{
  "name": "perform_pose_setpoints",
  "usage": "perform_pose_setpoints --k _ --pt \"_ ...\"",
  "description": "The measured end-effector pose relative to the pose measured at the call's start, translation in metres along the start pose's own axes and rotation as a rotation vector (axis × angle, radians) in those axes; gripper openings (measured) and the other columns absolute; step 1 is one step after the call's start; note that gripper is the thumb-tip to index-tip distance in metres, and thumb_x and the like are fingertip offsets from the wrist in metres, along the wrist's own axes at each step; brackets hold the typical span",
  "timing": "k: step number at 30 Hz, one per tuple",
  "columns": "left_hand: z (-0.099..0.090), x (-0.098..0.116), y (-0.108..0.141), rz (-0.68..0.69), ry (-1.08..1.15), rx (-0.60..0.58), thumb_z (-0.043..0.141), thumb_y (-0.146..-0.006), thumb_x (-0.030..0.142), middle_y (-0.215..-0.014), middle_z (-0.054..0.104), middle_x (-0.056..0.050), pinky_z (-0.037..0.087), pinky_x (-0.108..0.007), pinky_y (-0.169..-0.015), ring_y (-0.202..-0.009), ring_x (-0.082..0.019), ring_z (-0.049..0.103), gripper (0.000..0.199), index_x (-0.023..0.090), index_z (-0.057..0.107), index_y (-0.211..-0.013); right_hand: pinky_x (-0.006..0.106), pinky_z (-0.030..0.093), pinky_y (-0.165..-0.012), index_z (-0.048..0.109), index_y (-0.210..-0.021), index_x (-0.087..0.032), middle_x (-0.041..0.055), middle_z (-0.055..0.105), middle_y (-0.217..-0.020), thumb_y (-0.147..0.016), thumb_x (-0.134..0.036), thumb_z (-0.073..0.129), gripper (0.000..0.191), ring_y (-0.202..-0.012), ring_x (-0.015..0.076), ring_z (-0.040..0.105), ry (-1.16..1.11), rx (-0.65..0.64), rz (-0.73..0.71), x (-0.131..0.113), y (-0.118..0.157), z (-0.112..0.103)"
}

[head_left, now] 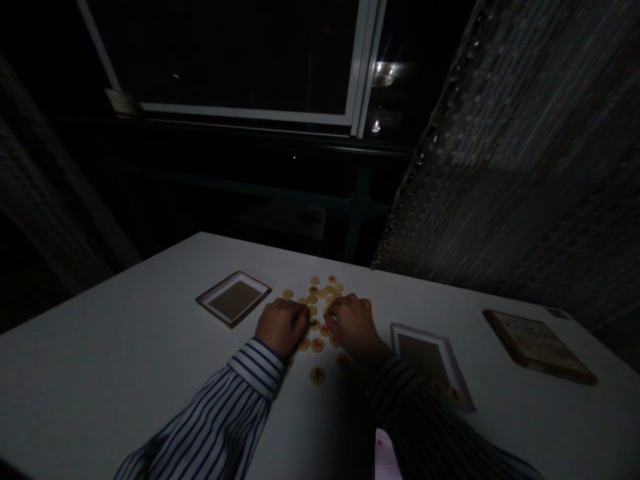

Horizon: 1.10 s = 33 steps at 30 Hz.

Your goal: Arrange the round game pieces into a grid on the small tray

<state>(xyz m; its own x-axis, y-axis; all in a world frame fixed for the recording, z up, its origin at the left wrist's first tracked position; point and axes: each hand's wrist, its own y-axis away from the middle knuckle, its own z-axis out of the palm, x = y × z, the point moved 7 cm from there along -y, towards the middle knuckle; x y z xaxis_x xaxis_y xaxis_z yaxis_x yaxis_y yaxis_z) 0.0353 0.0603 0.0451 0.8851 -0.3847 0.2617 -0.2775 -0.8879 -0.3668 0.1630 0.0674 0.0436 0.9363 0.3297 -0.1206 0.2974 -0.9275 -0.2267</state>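
Note:
Round wooden Chinese chess pieces (317, 345) with red or black characters are spread over the middle of the white table. Some show no character. My left hand (283, 327) is at the left side of the pieces, its fingers curled and the tips close to them. Across from it, my right hand (355, 327) reaches over the right side with bent fingers, thumb near a red-marked piece (325, 330). What either hand pinches, if anything, is hidden by the fingers and the dim light. A black-marked piece (317, 376) lies apart, nearer to me.
An open box part (207, 300) stands on the left of the table (150, 347). A pale tray (457, 363) with a few pieces (454, 394) lies by my right forearm. Farther right is a flat box with a printed top (535, 340). A bead curtain (480, 200) hangs behind.

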Motion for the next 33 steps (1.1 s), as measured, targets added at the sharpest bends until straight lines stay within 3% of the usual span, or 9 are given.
perform_pose_setpoints --k 14,22,26,33 --pt "-0.004 -0.008 0.0 -0.079 0.067 0.053 0.035 -0.083 0.031 -0.089 0.068 -0.006 0.041 -0.032 -0.079 -0.084 -0.02 0.058 0.035 0.019 0.067 -0.089 0.035 0.023 -0.078 0.063 -0.083 -0.02 0.0057 0.065 -0.09 -0.084 -0.028 0.042 0.022 -0.094 0.0201 0.047 -0.008 0.008 0.004 0.002 -0.001 0.001" --pt "-0.005 -0.024 0.0 -0.207 0.284 0.133 0.041 -0.079 0.037 -0.094 0.068 -0.008 0.044 -0.032 -0.08 -0.088 -0.021 0.06 0.036 0.016 0.067 -0.092 0.035 0.024 -0.082 0.063 -0.088 -0.021 0.0062 0.065 -0.089 -0.083 -0.029 0.044 0.021 -0.095 0.0201 0.049 -0.045 -0.013 0.037 0.004 -0.001 0.001" --pt "-0.006 -0.039 0.001 -0.326 0.54 0.201 0.046 -0.076 0.04 -0.088 0.069 -0.007 0.047 -0.031 -0.076 -0.082 -0.02 0.063 0.035 0.015 0.067 -0.089 0.033 0.029 -0.082 0.063 -0.09 -0.023 0.0028 0.065 -0.091 -0.08 -0.031 0.048 0.02 -0.093 0.0187 0.052 -0.267 0.114 0.072 0.012 -0.002 -0.009" --pt "-0.01 -0.059 0.002 -0.443 0.824 0.342 0.052 -0.072 0.041 -0.086 0.069 -0.008 0.049 -0.032 -0.074 -0.079 -0.019 0.063 0.034 0.015 0.066 -0.09 0.026 0.041 -0.067 0.063 -0.081 -0.016 0.0037 0.066 -0.079 -0.068 -0.033 0.059 0.022 -0.074 0.015 0.058 -1.112 0.191 0.279 0.036 -0.013 -0.001"
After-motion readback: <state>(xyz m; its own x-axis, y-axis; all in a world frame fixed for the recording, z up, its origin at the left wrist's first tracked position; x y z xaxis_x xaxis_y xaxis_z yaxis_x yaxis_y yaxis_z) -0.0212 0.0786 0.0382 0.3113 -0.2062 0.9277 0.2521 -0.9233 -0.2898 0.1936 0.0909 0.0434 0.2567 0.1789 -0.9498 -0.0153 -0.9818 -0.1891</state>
